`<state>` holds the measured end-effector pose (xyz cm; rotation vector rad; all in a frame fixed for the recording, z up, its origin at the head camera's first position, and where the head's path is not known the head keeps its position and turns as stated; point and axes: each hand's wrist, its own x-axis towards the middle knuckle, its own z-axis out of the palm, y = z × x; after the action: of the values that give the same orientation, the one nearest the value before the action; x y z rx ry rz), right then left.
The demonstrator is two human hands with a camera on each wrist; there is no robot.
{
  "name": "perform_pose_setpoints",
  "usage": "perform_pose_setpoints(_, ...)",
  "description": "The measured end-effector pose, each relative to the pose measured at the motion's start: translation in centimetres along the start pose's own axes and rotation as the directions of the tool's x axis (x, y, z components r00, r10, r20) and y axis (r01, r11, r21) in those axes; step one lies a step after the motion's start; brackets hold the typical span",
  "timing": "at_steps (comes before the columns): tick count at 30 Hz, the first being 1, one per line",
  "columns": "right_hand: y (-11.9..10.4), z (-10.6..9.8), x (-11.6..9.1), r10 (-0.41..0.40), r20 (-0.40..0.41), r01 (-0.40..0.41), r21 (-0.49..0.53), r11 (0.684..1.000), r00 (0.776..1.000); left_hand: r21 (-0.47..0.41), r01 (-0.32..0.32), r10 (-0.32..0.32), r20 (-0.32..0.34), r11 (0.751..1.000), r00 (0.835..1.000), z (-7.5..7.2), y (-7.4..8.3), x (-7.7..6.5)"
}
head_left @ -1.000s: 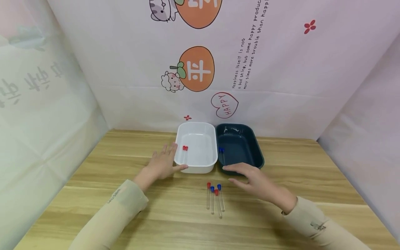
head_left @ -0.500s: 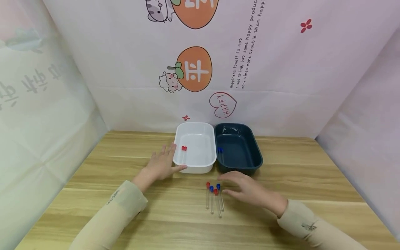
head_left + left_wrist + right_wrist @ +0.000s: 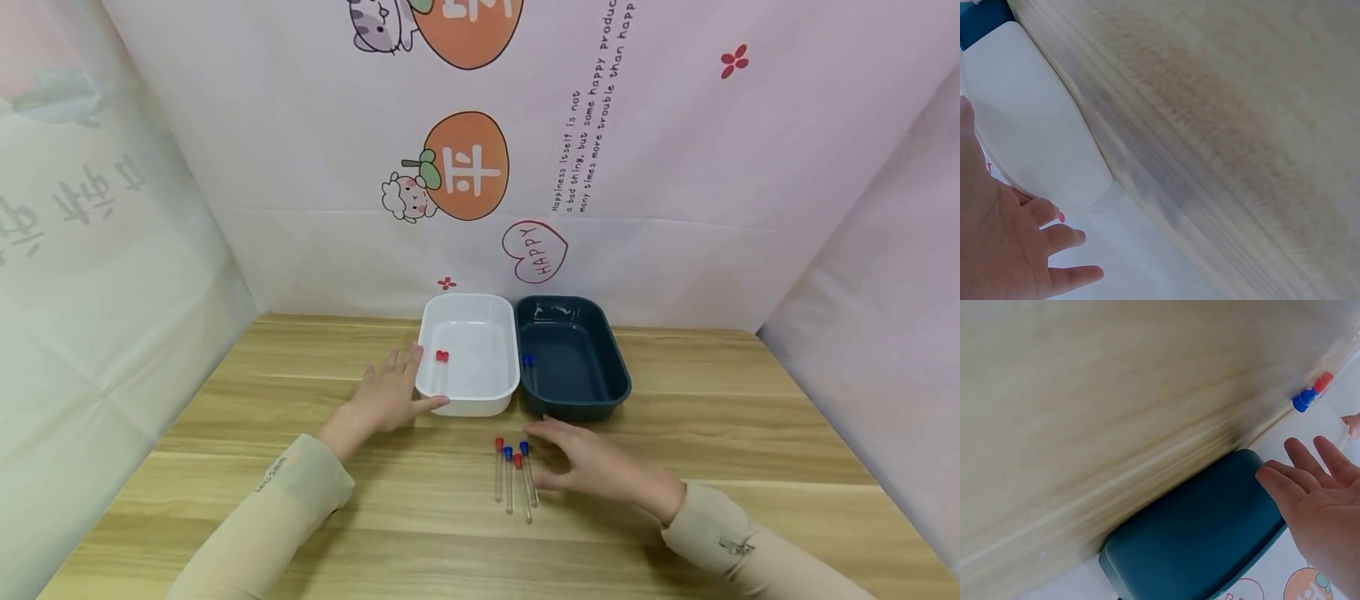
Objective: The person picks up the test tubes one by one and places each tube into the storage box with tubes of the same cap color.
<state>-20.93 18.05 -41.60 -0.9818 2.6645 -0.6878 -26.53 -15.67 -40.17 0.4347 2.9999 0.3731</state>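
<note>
Several clear test tubes with red or blue caps lie grouped on the wooden table; the rightmost blue-capped tube (image 3: 531,477) is nearest my right hand (image 3: 600,463). That hand holds nothing: its thumb and fingers are apart, with the tips right beside this tube. Blue and red caps (image 3: 1304,400) also show beyond its fingers in the right wrist view. My left hand (image 3: 384,397) rests with spread fingers at the left side and near corner of the white basin (image 3: 472,408). Red-capped tubes (image 3: 442,357) lie inside that basin.
A dark blue basin (image 3: 581,410) stands against the white one's right side, with blue-capped tubes (image 3: 529,361) at its left wall. Behind both basins hangs a printed white cloth (image 3: 337,258), and cloth walls flank the table (image 3: 420,533).
My right hand has come from the front of the dark blue basin down and leftward to the tubes on the table. My left hand stays at the white basin.
</note>
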Motion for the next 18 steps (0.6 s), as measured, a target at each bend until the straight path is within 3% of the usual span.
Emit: perform_pose_setpoints(18, -0.81, 0.01, 0.66, 0.004, 0.124, 0.007, -0.088, 0.996, 0.992, -0.009, 0.009, -0.009, 0.003, 1.0, 1.0, 0.14, -0.02, 0.06)
